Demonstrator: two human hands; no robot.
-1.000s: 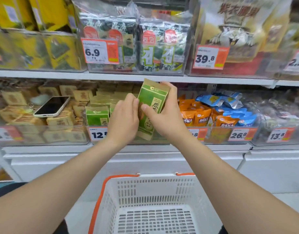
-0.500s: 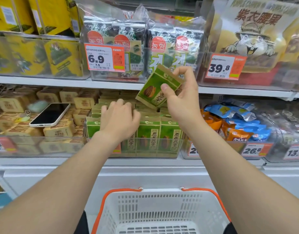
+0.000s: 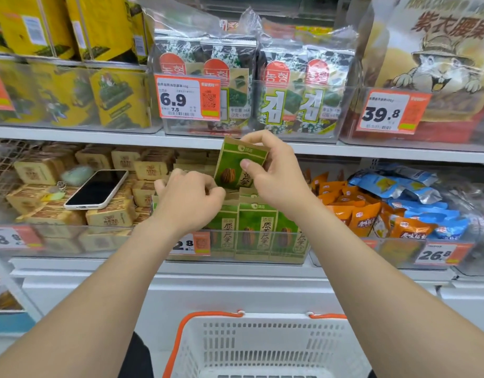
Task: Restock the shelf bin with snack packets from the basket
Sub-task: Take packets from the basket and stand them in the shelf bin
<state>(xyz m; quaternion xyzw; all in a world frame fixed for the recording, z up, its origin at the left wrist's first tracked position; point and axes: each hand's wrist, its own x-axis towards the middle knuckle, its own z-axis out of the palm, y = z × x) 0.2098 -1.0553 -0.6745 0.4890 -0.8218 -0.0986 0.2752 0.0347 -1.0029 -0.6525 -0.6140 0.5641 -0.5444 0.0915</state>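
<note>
Price tags on bin fronts: 6.9/7.5 tag (image 3: 187,98) at the seaweed packs (image 3: 273,105), which read 김. 39.8 tag (image 3: 385,111) under the cashew bag (image 3: 451,25), which reads 紫衣腰果. 26.8 tag (image 3: 437,253) lower right. Green packets (image 3: 265,233): 原香瓜子.

My left hand (image 3: 190,199) covers the left rows of the clear plastic shelf bin (image 3: 287,259). Its fingers (image 3: 164,184) dip down among the packets, so I can't tell whether they grip anything. My left wrist blocks the first digit of the orange-and-white price tag (image 3: 191,245). The green paper snack packet (image 3: 235,166) hides most of my right hand (image 3: 276,175) fingers behind it. The white slotted basket with orange handles (image 3: 262,347) runs off the bottom edge. Far left, a second price tag (image 3: 8,238) is blurred and cut off.
</note>
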